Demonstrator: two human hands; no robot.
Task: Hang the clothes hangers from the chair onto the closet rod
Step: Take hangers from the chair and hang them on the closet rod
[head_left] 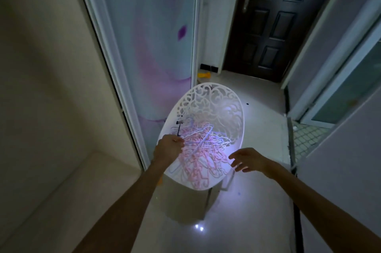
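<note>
Hangers (pixel 203 149), seemingly thin tangled wire

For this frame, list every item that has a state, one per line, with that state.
Pile of pink and white wire clothes hangers: tangled, lying on the seat.
White lattice-back plastic chair: upright, loaded.
Left hand: fingers curled, gripping into the pile's edge.
Right hand: fingers spread, holding nothing.
Dark panelled door: closed.

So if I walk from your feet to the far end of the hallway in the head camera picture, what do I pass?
Pile of hangers on the white chair → small yellow thing on the floor → dark paneled door.
</note>
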